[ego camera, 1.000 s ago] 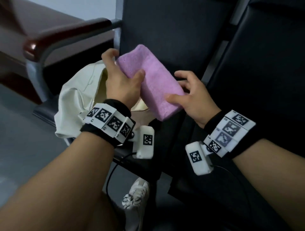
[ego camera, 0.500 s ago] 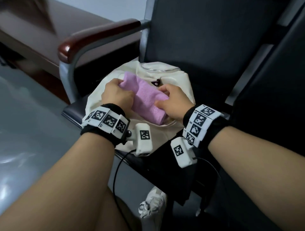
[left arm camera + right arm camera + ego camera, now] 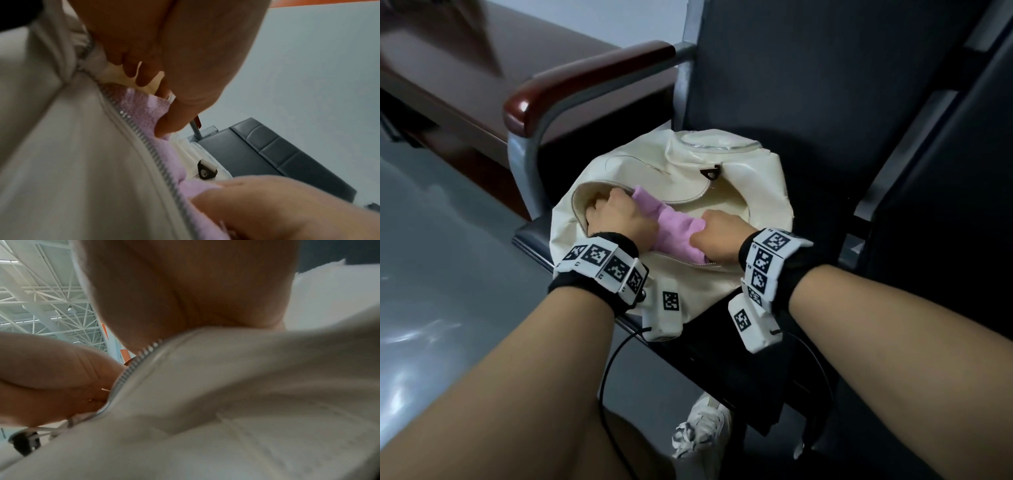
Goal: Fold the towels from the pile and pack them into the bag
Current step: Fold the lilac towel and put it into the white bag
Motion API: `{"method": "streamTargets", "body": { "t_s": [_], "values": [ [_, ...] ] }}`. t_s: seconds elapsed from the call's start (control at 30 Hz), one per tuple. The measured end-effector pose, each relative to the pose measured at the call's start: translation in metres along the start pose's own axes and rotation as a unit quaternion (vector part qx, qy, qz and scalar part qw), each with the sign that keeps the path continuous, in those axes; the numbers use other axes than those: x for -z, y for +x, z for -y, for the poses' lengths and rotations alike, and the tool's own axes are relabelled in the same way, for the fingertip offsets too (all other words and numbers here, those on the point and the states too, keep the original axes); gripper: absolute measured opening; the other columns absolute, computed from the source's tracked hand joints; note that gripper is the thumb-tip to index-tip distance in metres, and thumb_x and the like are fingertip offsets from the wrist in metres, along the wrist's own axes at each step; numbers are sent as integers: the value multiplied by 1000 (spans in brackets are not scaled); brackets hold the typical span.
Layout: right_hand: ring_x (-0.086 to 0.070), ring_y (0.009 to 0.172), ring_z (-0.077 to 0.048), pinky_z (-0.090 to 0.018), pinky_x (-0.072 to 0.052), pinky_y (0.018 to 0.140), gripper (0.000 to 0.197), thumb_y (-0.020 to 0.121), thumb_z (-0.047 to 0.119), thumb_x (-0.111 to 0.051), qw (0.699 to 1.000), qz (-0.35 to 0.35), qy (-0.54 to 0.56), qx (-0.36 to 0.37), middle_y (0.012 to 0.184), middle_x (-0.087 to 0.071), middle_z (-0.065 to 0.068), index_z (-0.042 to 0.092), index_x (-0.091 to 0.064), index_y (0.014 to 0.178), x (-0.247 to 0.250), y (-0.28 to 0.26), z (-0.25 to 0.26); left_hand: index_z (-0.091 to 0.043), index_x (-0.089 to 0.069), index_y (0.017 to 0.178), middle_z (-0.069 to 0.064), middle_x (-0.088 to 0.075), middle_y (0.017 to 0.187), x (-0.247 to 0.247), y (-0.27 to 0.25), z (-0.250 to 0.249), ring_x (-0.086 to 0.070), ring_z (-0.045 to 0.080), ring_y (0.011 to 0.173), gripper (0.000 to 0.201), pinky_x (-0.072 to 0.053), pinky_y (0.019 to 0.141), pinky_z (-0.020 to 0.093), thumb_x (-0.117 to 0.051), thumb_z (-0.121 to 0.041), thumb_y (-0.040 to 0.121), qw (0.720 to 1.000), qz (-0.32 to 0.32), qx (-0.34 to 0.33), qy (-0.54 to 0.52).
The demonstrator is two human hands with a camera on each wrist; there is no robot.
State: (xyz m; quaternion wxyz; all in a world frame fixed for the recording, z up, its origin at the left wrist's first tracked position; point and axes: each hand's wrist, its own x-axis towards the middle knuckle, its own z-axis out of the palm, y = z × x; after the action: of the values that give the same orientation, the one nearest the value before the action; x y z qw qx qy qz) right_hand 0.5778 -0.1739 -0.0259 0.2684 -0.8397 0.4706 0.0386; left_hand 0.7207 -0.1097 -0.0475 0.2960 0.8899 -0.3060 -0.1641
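Large public waiting hall: linked black seats (image 3: pixel 825 102) with armrests (image 3: pixel 585 78), steel-truss ceiling (image 3: pixel 41 296).

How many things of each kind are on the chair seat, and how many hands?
Pink towel: 1
Cream bag: 1
Hands: 2, left hand and right hand
Total: 4

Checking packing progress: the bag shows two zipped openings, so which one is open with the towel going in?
The near opening, where both hands push the pink towel in. The far zip, by the chair back, lies shut and untouched.
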Motion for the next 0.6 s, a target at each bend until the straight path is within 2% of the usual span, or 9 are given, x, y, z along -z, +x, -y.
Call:
{"method": "streamTargets", "body": {
  "t_s": [0.1, 0.17, 0.23, 0.33, 0.43, 0.53, 0.6],
  "values": [
    [-63, 104, -31, -32, -47, 78, 24, 96, 18, -54, 999, -23, -6, 24, 111, -67, -12, 8, -67, 113, 1, 5, 7, -9, -50, 138, 18, -50, 144, 4, -2, 1, -45, 40, 134, 60, -34, 117, 45, -69, -32, 86, 1000, 4, -17, -21],
    [-66, 96, -33, -31, -46, 70, 18, 93, 22, -58, 998, -47, 29, 36, 103, -70, -15, 10, -68, 103, -1, 10, 12, -8, -49, 137, 18, -50, 142, 6, -2, 1, -45, 38, 132, 58, -33, 116, 43, -69, -29, 87, 999, -11, -37, -37],
    [-66, 93, -32, -32, -47, 69, 16, 90, 23, -62, 996, -62, 50, 35, 100, -71, -14, 11, -68, 98, -7, 16, 14, -5, -49, 134, 19, -51, 139, 8, -4, -1, -46, 38, 131, 52, -34, 114, 41, -67, -26, 89, 997, -33, -60, -39],
    [-66, 98, -33, -34, -51, 76, 23, 89, 28, -65, 997, -50, 54, 3, 104, -71, -13, 11, -68, 105, -13, 18, 12, -4, -53, 130, 19, -52, 138, 10, -6, -6, -46, 37, 129, 48, -34, 111, 39, -66, -21, 88, 995, -41, -83, -23],
    [-66, 101, -30, -30, -45, 72, 35, 90, 33, -68, 999, -34, 27, -33, 112, -69, -11, 10, -64, 116, -12, 17, 4, -12, -63, 128, 14, -52, 139, 8, -12, -14, -47, 36, 128, 43, -33, 109, 37, -65, -22, 87, 993, -31, -113, 21],
    [-65, 104, -32, -31, -44, 72, 40, 92, 33, -67, 998, -39, 5, -38, 118, -66, -15, 7, -58, 122, -13, 12, 0, -21, -74, 117, 7, -63, 129, 5, -16, -20, -56, 31, 120, 35, -45, 105, 37, -70, -30, 83, 991, 35, -123, 41],
    [-60, 112, -35, -33, -44, 78, 43, 94, 33, -63, 997, -67, -17, -22, 127, -59, -17, 7, -52, 127, -17, 7, -1, -25, -74, 115, 8, -64, 127, 2, -18, -19, -58, 30, 117, 49, -49, 103, 42, -75, -50, 73, 986, 101, -104, 87]
  ]
}}
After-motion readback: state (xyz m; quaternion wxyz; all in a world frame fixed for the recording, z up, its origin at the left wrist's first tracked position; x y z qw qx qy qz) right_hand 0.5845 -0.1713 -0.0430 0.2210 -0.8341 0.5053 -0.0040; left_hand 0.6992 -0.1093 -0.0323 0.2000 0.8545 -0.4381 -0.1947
